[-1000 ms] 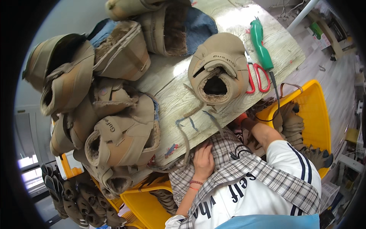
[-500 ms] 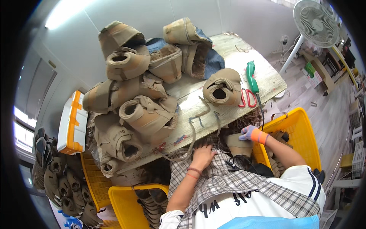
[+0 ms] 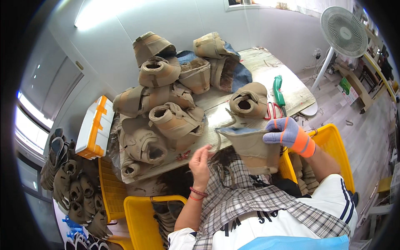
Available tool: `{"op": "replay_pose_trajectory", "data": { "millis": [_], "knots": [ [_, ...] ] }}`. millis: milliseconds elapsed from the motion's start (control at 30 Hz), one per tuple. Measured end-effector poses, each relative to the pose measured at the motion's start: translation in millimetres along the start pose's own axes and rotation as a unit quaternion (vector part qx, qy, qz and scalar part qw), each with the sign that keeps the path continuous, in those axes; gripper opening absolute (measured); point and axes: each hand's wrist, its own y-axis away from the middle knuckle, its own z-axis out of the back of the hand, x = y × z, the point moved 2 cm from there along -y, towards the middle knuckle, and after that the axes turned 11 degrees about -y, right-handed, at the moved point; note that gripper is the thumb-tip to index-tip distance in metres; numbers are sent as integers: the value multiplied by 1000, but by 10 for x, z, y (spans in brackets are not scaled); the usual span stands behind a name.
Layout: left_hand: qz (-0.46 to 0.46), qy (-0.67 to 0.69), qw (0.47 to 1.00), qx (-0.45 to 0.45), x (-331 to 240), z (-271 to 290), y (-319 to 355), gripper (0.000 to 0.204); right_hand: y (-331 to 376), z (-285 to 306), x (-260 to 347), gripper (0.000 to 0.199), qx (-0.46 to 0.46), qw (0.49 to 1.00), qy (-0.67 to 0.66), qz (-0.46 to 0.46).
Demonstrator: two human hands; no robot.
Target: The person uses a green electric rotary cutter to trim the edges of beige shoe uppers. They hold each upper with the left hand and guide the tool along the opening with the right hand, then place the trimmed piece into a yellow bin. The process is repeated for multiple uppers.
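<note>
My right hand (image 3: 288,135), in a purple and orange glove, grips the edge of a tan shoe upper (image 3: 254,149) with a blue lining. It hangs over the near edge of the table, above my lap. Bare and lifted, my left hand (image 3: 200,165) is to the left of that upper, fingers extended and nothing in them. Just beyond the held piece stands another tan upper (image 3: 249,102) with a round dark opening. A green corded hand tool (image 3: 278,92) and red-handled scissors (image 3: 273,111) lie to its right.
Many tan uppers (image 3: 175,121) are piled on the left of the table (image 3: 293,91). Yellow baskets (image 3: 137,214) with stacked pieces flank me. An orange-and-white box (image 3: 95,127) is at the left; a white fan (image 3: 344,33) stands at the back right.
My right hand has raised the shoe upper from beside the right basket, bringing it up to the table edge. My left hand has lifted off my lap. The view has shifted slightly.
</note>
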Motion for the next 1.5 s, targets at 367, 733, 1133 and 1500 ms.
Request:
{"op": "replay_pose_trajectory", "data": {
  "millis": [367,733,1133,1500],
  "knots": [
    [-163,-73,975,-136,-71,-15,-762,23,-1124,-682,-1011,25,-27,906,374,197],
    [-282,-845,428,-150,-1314,150,-2998,73,-3361,-462,-312,74,-94,857,439,252],
    [-81,-643,762,4,-774,1760,-4020,69,-3831,90,-621,45,109,913,288,269],
    [10,-580,815,10,-524,1975,-4229,71,-3630,264,-673,35,181,964,-146,131]
  ]
}}
